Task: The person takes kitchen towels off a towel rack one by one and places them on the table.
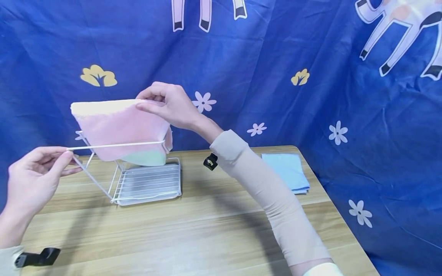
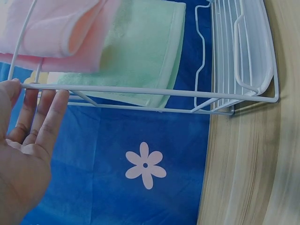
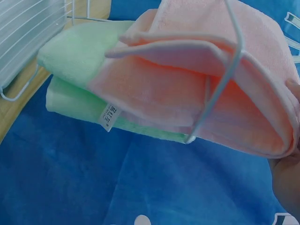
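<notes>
At the left of the head view my left hand point(image 1: 36, 176) pinches the upper corner of a white wire rack point(image 1: 114, 145) between thumb and fingers. My right hand point(image 1: 172, 103) grips the upper fold of a pink towel point(image 1: 121, 126), which is draped at the top of the rack. Below the pink one hangs a green towel point(image 1: 146, 157). In the right wrist view the green towel point(image 3: 79, 56) is folded and bears a small white label point(image 3: 109, 117). A rack wire crosses in front of the open pink fold there.
Under the rack's lower wires lies a pale tray point(image 1: 148, 184) on the wooden table point(image 1: 179, 237). A folded light blue cloth point(image 1: 286, 170) rests near the table's right edge. Blue patterned fabric point(image 1: 235, 76) hangs behind and to the right.
</notes>
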